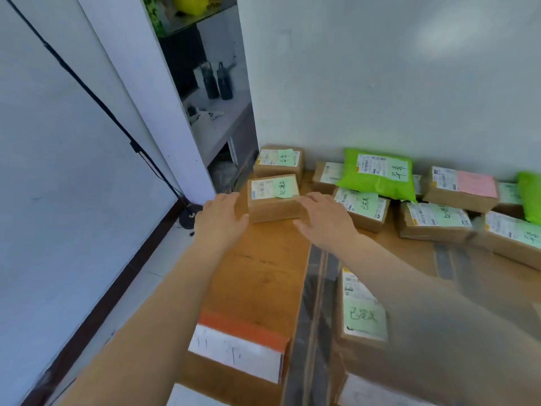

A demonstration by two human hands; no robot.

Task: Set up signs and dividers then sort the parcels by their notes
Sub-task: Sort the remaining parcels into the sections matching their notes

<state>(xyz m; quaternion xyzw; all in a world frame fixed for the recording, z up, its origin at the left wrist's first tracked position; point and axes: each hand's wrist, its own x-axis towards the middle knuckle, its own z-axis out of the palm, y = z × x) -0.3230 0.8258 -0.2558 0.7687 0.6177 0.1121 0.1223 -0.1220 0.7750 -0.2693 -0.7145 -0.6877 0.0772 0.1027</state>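
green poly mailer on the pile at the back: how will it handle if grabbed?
The green poly mailer looks like thin plastic film sagging over the cardboard boxes beneath, so probably floppy; it would likely droop from a one-hand grip. Its glossy surface suggests it may be slippery. It lies flat and soft-looking, so it is unlikely to roll, though it could slide off the pile if pushed.

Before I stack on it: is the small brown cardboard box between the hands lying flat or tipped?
Flat. The small brown cardboard box sits level on the cardboard surface, green note facing up.
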